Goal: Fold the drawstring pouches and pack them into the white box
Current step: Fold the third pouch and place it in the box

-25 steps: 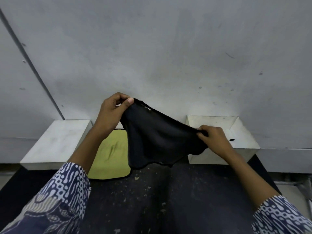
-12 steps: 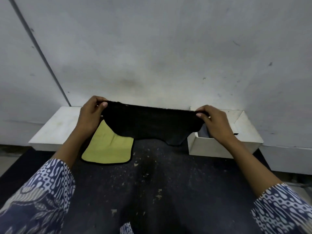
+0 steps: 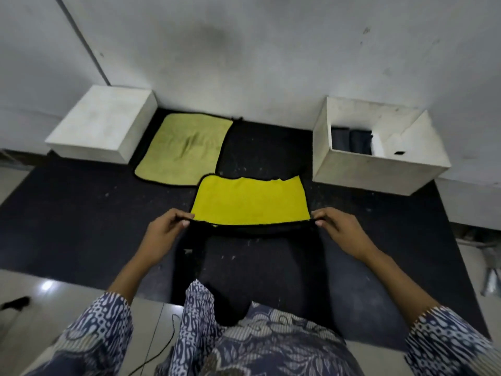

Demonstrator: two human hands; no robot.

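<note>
Pouch (image 3: 250, 200), yellow face up with black edging, is lying partly on the black mat (image 3: 81, 213), its far portion flat, its near edge being held just above the mat. Left hand (image 3: 162, 234) is pinching the near-left corner between thumb and fingers; right hand (image 3: 341, 232) is pinching the near-right corner the same way, and the black near edge is stretching taut between them. A second pouch (image 3: 187, 147), paler yellow-green, is lying flat on the mat beyond and to the left, its near corner just beside the held one. The open white box (image 3: 360, 172) is sitting to the far right against the wall (image 3: 271, 50), with dark folded items (image 3: 349, 139) showing inside. A closed white box (image 3: 105, 123) is sitting at far left. Patterned sleeves (image 3: 100, 332) are showing at the bottom of the view.
</note>
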